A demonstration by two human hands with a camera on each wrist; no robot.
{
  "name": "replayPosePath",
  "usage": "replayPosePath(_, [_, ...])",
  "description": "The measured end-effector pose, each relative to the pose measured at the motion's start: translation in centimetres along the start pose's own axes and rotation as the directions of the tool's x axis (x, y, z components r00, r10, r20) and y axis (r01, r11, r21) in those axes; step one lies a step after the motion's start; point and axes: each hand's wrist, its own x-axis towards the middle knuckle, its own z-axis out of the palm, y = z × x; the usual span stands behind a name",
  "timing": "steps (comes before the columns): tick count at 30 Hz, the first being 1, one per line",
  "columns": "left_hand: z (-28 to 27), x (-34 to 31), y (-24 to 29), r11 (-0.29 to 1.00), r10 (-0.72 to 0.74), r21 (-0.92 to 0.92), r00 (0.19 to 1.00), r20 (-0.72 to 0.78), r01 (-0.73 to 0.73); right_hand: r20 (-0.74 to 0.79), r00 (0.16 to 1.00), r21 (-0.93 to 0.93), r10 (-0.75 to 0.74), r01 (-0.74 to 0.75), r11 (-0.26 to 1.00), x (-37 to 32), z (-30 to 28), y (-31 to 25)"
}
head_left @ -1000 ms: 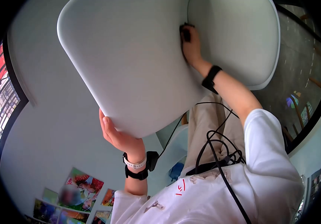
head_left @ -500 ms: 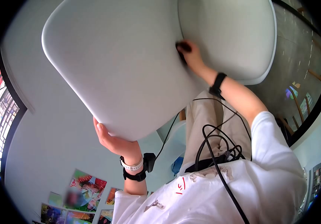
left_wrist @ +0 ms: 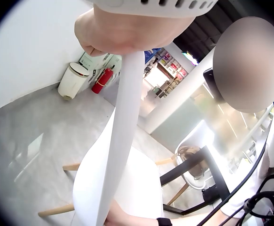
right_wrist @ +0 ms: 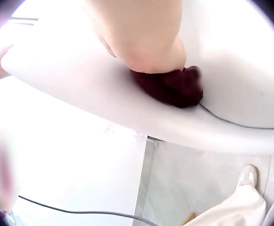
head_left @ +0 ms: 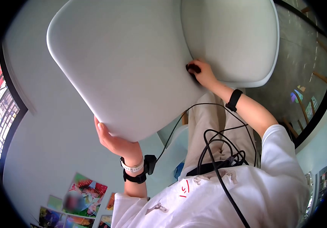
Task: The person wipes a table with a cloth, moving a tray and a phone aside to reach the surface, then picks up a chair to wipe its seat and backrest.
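A white moulded chair [head_left: 129, 68] fills the upper part of the head view; its wooden legs [left_wrist: 57, 210] show in the left wrist view. My left hand [head_left: 116, 140] grips the near corner of the backrest, thumb on the front face and the other fingers largely hidden by the edge. Down at the crease where backrest meets seat [head_left: 235, 41], my right hand [head_left: 205, 75] holds a bunched dark maroon cloth [right_wrist: 170, 87]. The cloth lies against the white surface under my curled fingers.
Black cables [head_left: 224, 152] loop across my lap and run to the left wrist strap. Behind the chair, the left wrist view has a white bin [left_wrist: 73, 81], a red fire extinguisher [left_wrist: 102, 81] and another white chair [left_wrist: 196, 141] bearing a brown bag. Photos [head_left: 85, 193] hang on the wall.
My right hand has slid the cloth along the crease toward my body. The chair and my left hand have shifted slightly left in the head view; the left grip stays the same.
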Motion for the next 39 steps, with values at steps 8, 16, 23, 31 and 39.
replayPosePath(8, [0.3, 0.0, -0.2, 0.998, 0.054, 0.041, 0.994, -0.095, -0.05, -0.065, 0.997, -0.031, -0.049, 0.047, 0.998, 2.6, 0.6, -0.8])
replayPosePath(16, [0.3, 0.0, -0.3, 0.999, 0.05, -0.001, 0.998, -0.036, -0.05, -0.123, 0.986, -0.12, -0.112, 0.098, 0.988, 4.9, 1.0, -0.3])
replayPosePath(23, [0.9, -0.2, 0.2, 0.996, 0.086, 0.023, 0.994, -0.061, -0.085, 0.29, 0.953, -0.468, -0.084, 0.217, 0.857, 1.4, -4.8, -0.1])
replayPosePath(31, [-0.3, -0.1, -0.1, 0.999, 0.026, 0.033, 1.0, 0.016, -0.026, -0.308, 0.699, -0.822, -0.646, 0.147, 0.551, 19.6, -13.1, -9.6])
replayPosePath(39, [0.4, -0.2, 0.1, 0.996, 0.06, 0.071, 0.997, -0.051, -0.056, 0.291, 0.797, -0.737, -0.529, 0.539, 0.408, 8.8, -5.9, -0.2])
